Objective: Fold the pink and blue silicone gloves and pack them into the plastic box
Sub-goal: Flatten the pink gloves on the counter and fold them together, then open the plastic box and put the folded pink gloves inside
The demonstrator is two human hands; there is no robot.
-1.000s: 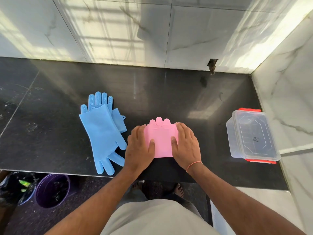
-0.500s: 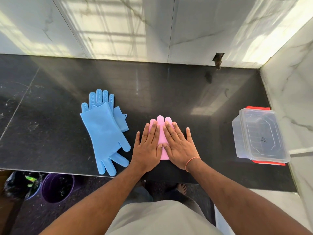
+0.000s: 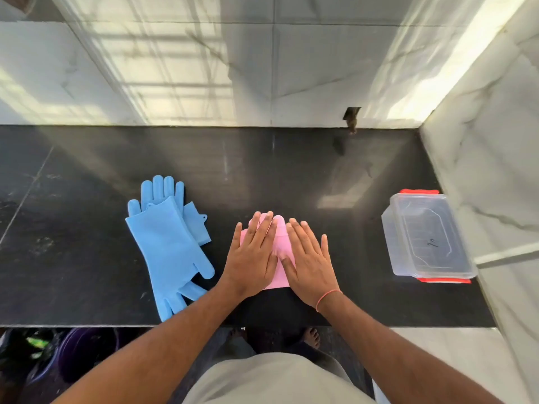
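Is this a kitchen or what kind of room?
Probably a home kitchen or wash area: a polished black stone counter, glossy marble-look wall tiles, and a purple bucket on the floor below.

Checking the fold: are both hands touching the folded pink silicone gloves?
Touching. The head view shows the left hand and right hand pressed flat on the folded pink silicone gloves.

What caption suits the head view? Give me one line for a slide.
Both hands, left hand and right hand, press folded pink gloves flat; blue gloves, closed plastic box wait.

Bright daylight, window glare on marble wall (image 3: 175, 83), wide-angle edge bending, slight blur
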